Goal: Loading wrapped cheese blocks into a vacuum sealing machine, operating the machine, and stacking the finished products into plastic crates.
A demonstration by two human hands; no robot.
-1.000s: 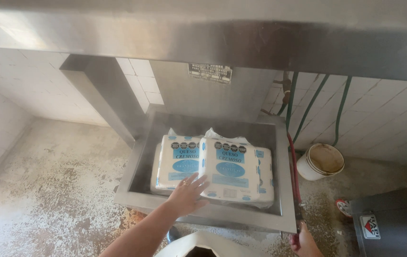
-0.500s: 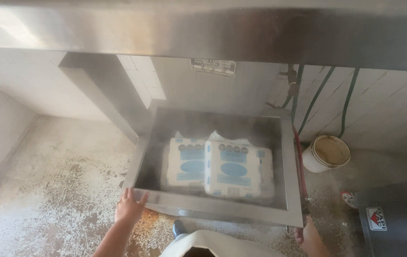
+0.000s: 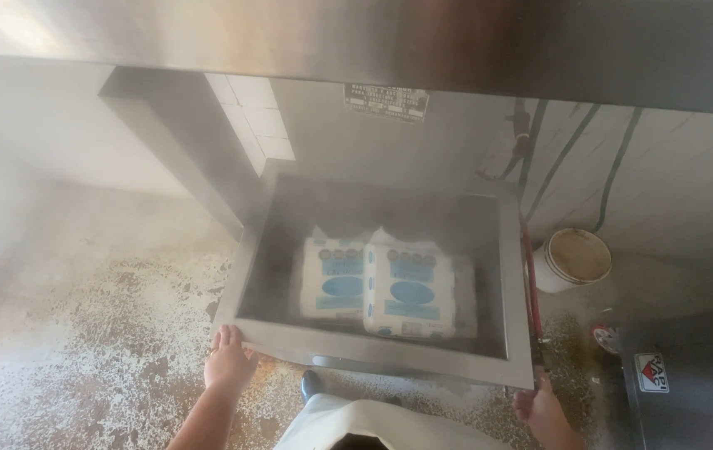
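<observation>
Two white bags with blue print (image 3: pixel 383 289) lie side by side deep inside a steaming stainless steel tank (image 3: pixel 377 350). My left hand (image 3: pixel 230 360) rests on the tank's near left corner rim, fingers spread over the edge. My right hand (image 3: pixel 541 408) sits at the near right corner, by the rim; its grasp is partly hidden. Haze blurs the tank's inside.
A metal hood spans the top of the view. A white bucket (image 3: pixel 571 259) stands right of the tank by hoses (image 3: pixel 615 179) on the tiled wall. A dark grey machine (image 3: pixel 690 383) is at the lower right. The speckled concrete floor (image 3: pixel 81 333) lies left.
My left hand left the bags and came back to the tank's near left rim. The bags now lie lower in the tank, and more steam rises around them.
</observation>
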